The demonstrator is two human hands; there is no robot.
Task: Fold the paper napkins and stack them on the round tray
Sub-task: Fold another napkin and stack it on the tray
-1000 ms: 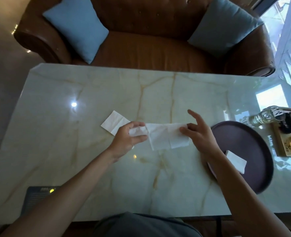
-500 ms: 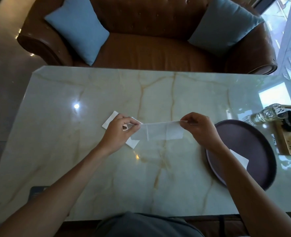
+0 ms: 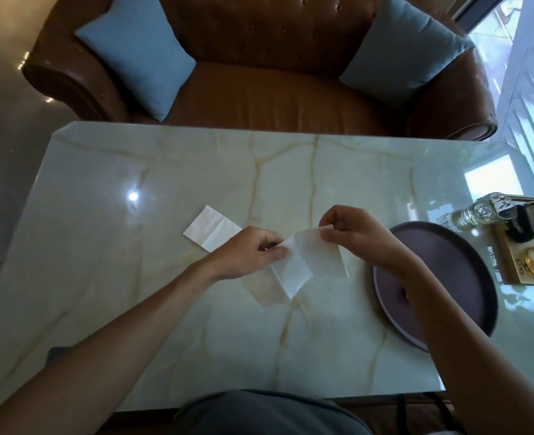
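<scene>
A white paper napkin [image 3: 309, 262] hangs above the marble table [image 3: 196, 324], pinched at its upper corners by both hands. My left hand [image 3: 250, 255] grips its left corner and my right hand [image 3: 356, 233] grips its right corner. The sheet droops below them with its lower point near the table. A second white napkin [image 3: 212, 229] lies flat on the table, just left of my left hand. The dark round tray [image 3: 453, 277] sits at the right, partly covered by my right forearm. Whether anything lies on the tray is hidden by the arm.
A glass bottle [image 3: 479, 211] and a wooden box with glassware [image 3: 529, 262] stand at the table's right edge behind the tray. A brown leather sofa [image 3: 259, 73] with two blue cushions lies beyond the far edge. A dark object [image 3: 54, 351] sits at the near left edge.
The hands have moved closer together and lifted the napkin, so it now hangs slack in a fold instead of stretched flat. The folded napkin seen on the tray is now behind my right forearm.
</scene>
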